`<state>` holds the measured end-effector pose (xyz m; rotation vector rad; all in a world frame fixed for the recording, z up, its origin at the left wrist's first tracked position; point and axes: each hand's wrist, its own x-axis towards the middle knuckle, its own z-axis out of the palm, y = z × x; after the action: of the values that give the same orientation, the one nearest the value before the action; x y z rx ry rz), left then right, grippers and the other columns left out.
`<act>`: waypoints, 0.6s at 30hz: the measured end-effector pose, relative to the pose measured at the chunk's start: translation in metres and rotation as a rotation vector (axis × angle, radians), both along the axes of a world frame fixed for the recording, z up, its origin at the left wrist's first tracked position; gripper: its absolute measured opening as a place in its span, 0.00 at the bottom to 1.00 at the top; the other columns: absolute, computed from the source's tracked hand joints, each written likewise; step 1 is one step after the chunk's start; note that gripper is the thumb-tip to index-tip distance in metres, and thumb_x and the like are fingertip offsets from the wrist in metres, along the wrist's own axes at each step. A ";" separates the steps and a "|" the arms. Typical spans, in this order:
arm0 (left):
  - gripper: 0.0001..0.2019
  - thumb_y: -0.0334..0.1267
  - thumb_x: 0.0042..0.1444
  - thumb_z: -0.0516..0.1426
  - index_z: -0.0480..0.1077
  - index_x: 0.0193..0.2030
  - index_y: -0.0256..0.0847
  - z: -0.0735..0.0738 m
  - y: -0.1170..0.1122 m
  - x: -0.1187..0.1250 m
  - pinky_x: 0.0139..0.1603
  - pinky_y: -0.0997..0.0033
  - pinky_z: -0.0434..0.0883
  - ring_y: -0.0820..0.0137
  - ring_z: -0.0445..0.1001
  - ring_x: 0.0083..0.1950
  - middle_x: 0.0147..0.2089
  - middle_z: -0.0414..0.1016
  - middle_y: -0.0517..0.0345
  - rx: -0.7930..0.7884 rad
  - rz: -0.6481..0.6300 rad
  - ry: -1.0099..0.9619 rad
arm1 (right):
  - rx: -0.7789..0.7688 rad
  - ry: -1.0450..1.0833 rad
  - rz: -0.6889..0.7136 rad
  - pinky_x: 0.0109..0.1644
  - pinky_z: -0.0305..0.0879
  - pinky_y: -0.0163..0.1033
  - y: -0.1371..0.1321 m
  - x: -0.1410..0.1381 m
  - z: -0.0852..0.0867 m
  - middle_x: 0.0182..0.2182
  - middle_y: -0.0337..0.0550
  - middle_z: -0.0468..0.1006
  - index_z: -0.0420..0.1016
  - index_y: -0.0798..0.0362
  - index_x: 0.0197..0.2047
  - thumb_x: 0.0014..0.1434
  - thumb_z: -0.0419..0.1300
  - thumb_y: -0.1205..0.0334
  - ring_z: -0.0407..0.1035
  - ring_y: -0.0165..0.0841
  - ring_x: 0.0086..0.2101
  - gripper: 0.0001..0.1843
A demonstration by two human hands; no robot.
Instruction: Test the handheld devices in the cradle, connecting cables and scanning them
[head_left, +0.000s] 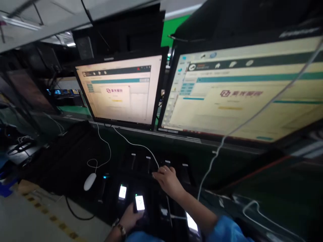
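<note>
Black tabletop [63, 158] carries dark dock row [151, 164]. Behind row: L monitor [118, 90], R monitor [242, 90]. At row: R hand [168, 181] open, fingers [157, 174] laid on it, nothing held; L hand [130, 217] at near end, clenched round lit phone [140, 203]. White mouse [90, 181] left of row. Tip: keep phone square, white cable [136, 145] clear of fingers.

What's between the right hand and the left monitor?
In the head view, a white cable and dark phone holders lie between the right hand and the left monitor.
</note>
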<state>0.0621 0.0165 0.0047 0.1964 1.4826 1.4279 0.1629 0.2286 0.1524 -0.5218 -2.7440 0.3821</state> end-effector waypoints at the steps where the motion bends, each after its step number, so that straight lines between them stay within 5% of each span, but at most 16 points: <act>1: 0.23 0.44 0.33 0.71 0.75 0.38 0.41 -0.002 0.006 0.002 0.36 0.58 0.72 0.58 0.76 0.34 0.32 0.78 0.52 -0.041 -0.050 0.070 | -0.048 0.043 0.014 0.45 0.55 0.46 -0.004 0.000 -0.002 0.33 0.45 0.77 0.79 0.47 0.42 0.64 0.51 0.65 0.67 0.36 0.38 0.15; 6: 0.17 0.41 0.33 0.70 0.75 0.32 0.43 0.001 0.023 -0.002 0.41 0.57 0.69 0.60 0.73 0.34 0.29 0.75 0.56 -0.153 -0.063 0.293 | -0.429 0.288 -0.072 0.46 0.66 0.47 -0.021 0.012 -0.024 0.35 0.48 0.79 0.79 0.52 0.41 0.62 0.52 0.63 0.70 0.37 0.38 0.14; 11: 0.15 0.52 0.41 0.66 0.74 0.24 0.43 0.010 -0.007 -0.020 0.44 0.61 0.65 0.60 0.71 0.32 0.22 0.70 0.58 -0.291 -0.153 0.510 | -0.632 0.360 -0.220 0.42 0.72 0.44 -0.035 0.040 -0.031 0.36 0.47 0.81 0.77 0.53 0.41 0.61 0.53 0.57 0.75 0.37 0.37 0.14; 15: 0.21 0.54 0.44 0.64 0.70 0.15 0.40 -0.001 -0.040 -0.025 0.36 0.61 0.65 0.61 0.71 0.25 0.16 0.68 0.56 -0.439 -0.300 0.293 | -0.892 0.505 -0.312 0.41 0.72 0.42 -0.055 0.052 -0.028 0.33 0.46 0.81 0.75 0.54 0.40 0.59 0.55 0.51 0.75 0.37 0.35 0.16; 18: 0.19 0.53 0.51 0.60 0.73 0.21 0.39 -0.020 -0.049 -0.021 0.39 0.61 0.69 0.59 0.76 0.29 0.20 0.73 0.53 -0.407 -0.294 -0.157 | -0.995 0.571 -0.319 0.40 0.71 0.41 -0.069 0.052 -0.026 0.31 0.44 0.79 0.75 0.53 0.38 0.57 0.57 0.50 0.73 0.35 0.34 0.15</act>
<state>0.0414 -0.0320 -0.0148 0.0445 1.5091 0.8679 0.2150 0.1601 0.1266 -0.8771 -1.7358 1.5356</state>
